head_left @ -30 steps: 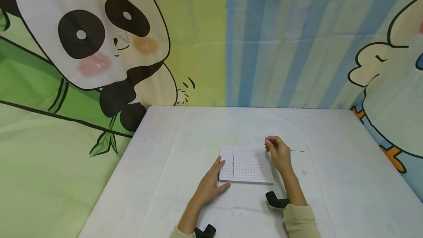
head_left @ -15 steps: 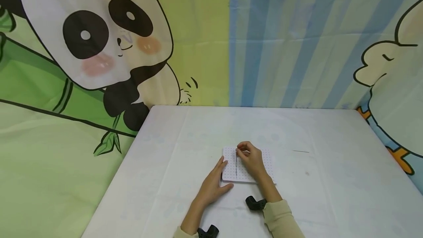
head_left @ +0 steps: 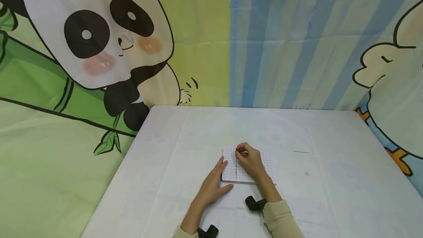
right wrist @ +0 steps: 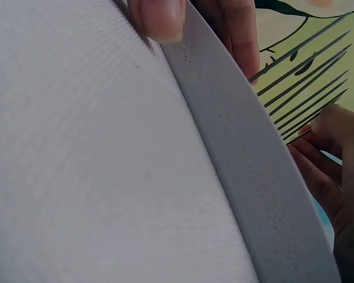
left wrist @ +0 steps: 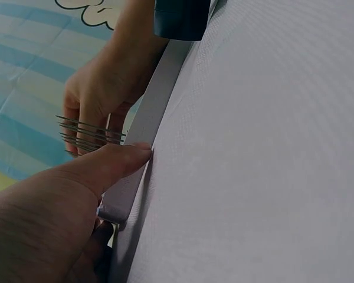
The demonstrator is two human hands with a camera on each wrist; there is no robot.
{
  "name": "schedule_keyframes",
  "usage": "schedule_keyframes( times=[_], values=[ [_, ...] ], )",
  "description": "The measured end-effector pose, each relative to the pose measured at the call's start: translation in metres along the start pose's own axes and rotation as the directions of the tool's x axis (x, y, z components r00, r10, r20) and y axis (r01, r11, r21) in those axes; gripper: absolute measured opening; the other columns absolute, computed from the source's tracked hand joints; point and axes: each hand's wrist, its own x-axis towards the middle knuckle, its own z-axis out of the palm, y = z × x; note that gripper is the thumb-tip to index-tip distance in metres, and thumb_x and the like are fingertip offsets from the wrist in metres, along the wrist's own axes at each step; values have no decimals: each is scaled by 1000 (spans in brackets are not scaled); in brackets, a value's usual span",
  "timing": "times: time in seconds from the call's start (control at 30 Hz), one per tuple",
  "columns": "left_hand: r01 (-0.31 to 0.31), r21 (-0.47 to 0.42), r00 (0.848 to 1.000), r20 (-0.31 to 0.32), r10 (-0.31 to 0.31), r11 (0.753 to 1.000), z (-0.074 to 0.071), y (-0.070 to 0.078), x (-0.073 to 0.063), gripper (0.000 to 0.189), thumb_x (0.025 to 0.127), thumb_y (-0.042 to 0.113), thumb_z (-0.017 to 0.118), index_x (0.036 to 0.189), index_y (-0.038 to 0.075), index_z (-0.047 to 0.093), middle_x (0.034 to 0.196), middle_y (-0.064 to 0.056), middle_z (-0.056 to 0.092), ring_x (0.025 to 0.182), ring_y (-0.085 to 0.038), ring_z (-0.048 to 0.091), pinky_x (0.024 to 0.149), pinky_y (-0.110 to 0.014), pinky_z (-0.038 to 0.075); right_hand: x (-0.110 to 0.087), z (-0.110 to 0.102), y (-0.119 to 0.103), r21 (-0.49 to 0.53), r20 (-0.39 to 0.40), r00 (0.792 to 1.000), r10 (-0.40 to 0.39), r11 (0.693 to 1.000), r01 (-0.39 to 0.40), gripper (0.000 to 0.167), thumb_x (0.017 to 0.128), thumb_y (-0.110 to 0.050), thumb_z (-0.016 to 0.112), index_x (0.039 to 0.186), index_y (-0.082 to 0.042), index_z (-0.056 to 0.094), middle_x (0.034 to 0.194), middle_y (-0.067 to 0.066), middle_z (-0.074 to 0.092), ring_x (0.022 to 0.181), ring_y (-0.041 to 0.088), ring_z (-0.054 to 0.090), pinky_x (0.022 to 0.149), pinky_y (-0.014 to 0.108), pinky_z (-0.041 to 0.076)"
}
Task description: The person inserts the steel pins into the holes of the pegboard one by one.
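A white board [head_left: 229, 175] with a grid of small holes lies flat on the table. Several thin metal needles [right wrist: 300, 47] stand upright from it in one row, near its left side. My left hand [head_left: 211, 186] rests at the board's left edge, fingers spread, with the thumb [left wrist: 121, 162] touching the front edge. At the far end of the row, my right hand [head_left: 250, 161] pinches a needle [right wrist: 298, 138] between thumb and forefinger. Its lower tip meets the board out of clear sight.
A loose needle [head_left: 301, 152] lies on the white tabletop [head_left: 330, 179] right of the board. Black wrist cameras [head_left: 255, 204] sit on both wrists. A cartoon-printed cloth [head_left: 198, 39] hangs behind the table.
My right hand has moved left from beyond the board's right corner to the needle row, and over the last half second has dipped slightly. The left hand has stayed at the board.
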Motion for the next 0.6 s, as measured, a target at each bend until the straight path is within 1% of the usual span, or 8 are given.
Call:
schedule_keyframes(
  times=[0.17,0.27,0.37,0.5,0.6],
  values=[
    [5,-5,1000,3,-5,1000,0,-1,-1,82,78,30,73,145,11,29,154,-2,13,135,-22,26,106,-39,30,-1,0,0,-54,-8,1000,-22,998,21,11,83,-7,67,88,-12,59,81,0,66,76,10,64,66,22,54],
    [12,-15,1000,5,-12,1000,1,-2,0,82,78,29,73,145,12,29,154,0,13,135,-20,25,107,-38,29,-1,-1,1,-68,3,1000,-15,998,15,11,83,-7,67,89,-12,60,82,-2,67,77,9,64,67,22,54],
    [6,-26,1000,2,-6,1000,1,-2,0,82,79,29,73,145,12,29,154,-1,13,135,-21,25,106,-39,29,-3,-4,1,-74,29,1000,12,997,-10,12,83,-8,68,91,-12,60,85,-3,67,82,9,64,71,21,53],
    [-12,-25,1000,-9,11,1000,2,-2,0,81,79,28,73,144,10,29,153,-3,16,134,-23,27,106,-40,30,-7,-11,-2,-25,66,996,55,998,-54,18,81,-6,70,97,-9,62,91,1,67,87,13,64,75,20,52],
    [-8,-23,1000,-16,8,1000,0,-1,-1,81,78,27,73,144,9,30,153,-4,17,134,-24,28,106,-40,30,-9,-18,0,51,69,995,74,996,-78,23,80,-3,70,102,-5,63,94,5,66,90,19,64,77,22,52]
  ],
)
